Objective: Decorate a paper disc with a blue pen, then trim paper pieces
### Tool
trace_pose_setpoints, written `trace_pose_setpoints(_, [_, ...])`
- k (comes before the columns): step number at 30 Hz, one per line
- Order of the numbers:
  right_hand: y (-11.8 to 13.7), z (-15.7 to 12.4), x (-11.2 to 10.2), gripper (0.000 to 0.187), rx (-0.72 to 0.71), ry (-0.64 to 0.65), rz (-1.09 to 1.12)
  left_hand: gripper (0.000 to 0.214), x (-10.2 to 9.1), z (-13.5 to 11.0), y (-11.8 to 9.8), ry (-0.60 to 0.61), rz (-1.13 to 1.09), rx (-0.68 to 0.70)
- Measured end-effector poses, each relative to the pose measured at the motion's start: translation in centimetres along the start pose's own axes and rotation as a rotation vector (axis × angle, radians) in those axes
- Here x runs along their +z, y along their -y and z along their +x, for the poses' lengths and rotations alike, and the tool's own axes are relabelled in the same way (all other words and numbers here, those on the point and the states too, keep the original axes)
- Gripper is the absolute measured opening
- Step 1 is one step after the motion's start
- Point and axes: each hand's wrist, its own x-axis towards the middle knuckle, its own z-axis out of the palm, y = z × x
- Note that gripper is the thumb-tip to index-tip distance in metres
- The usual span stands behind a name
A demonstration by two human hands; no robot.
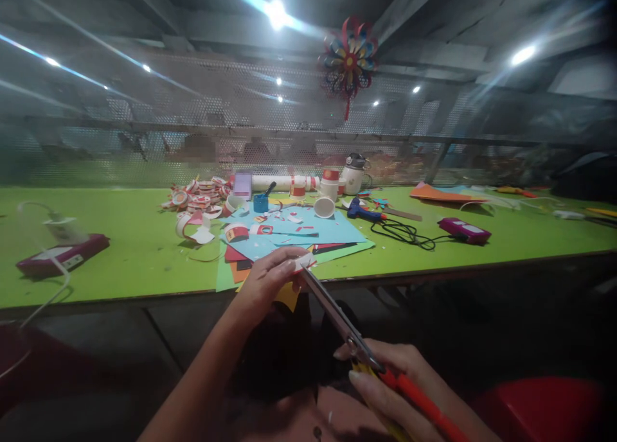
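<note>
My left hand [274,275] pinches a small white paper piece with a red edge [303,262] in front of the table. In my right hand [400,371] is a pair of scissors [337,313] with red and yellow handles. The long blades point up and left, and their tips meet the paper piece at my left fingers. Just behind the left hand lies a stack of coloured paper sheets [332,229], light blue on top. Cut pieces of paper cup [237,232] rest on it, and a white cup [324,207] lies on its side.
On the green table [139,236] are a heap of red-and-white paper pieces [200,196], a blue glue gun [362,211] with a black cord, purple power strips [465,231], a bottle [354,174] and orange paper [441,193]. A red stool [549,406] stands at lower right.
</note>
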Motion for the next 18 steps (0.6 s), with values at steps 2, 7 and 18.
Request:
trace_pose_setpoints(2, [0.0, -0.1, -0.1, 0.042, 0.011, 0.007, 0.016, 0.038, -0.1, 0.0, -0.1, 0.007, 0.024, -0.011])
trace_pose_setpoints(7, [0.3, -0.9, 0.0, 0.053, 0.148, -0.067, 0.091, 0.040, 0.2, 0.2, -0.1, 0.021, -0.010, -0.011])
trace_pose_setpoints(18, [0.5, -1.2, -0.1, 0.037, 0.013, -0.158, 0.022, 0.024, 0.7, -0.4, -0.6, -0.275, 0.419, 0.138])
